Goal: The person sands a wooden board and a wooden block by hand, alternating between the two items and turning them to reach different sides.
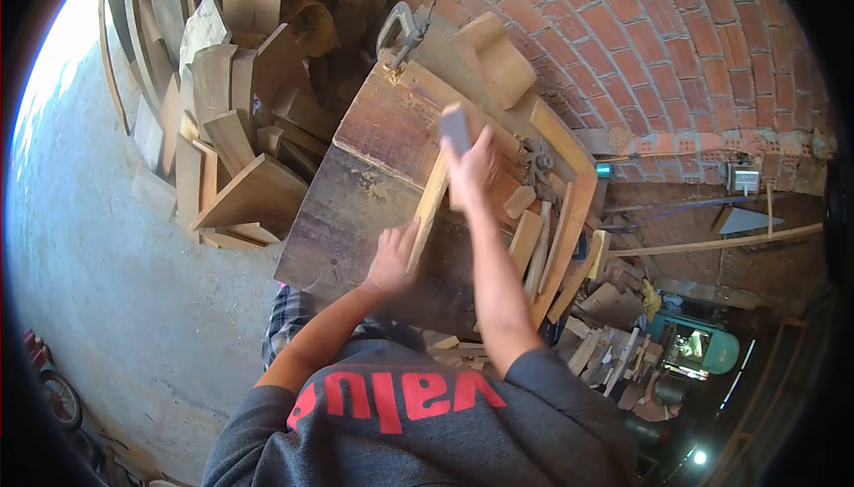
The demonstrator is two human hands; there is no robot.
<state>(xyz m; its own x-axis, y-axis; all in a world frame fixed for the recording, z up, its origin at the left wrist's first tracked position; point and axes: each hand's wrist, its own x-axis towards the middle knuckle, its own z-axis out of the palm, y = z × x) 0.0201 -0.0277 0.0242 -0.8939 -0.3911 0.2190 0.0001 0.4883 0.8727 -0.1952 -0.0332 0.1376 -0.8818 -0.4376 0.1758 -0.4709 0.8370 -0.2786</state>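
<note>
A narrow light wooden strip (429,211) lies lengthwise on the dark, worn workbench (356,211). My left hand (392,257) rests on its near end, with the fingers wrapped along its left side. Near the strip's far end, my right hand (473,167) grips a dark rectangular block (455,128), which is slightly blurred. The block is at or just above the strip; whether they touch is unclear. At the bench's far corner a metal clamp (409,40) stands fixed over a board, with shavings beside it.
Wood offcuts (218,122) are stacked on the floor at the left. Boards and a long wooden piece (565,247) lie along the bench's right side. A curved wooden block (495,60) sits near the brick wall (623,33). A green machine (719,351) is at the lower right.
</note>
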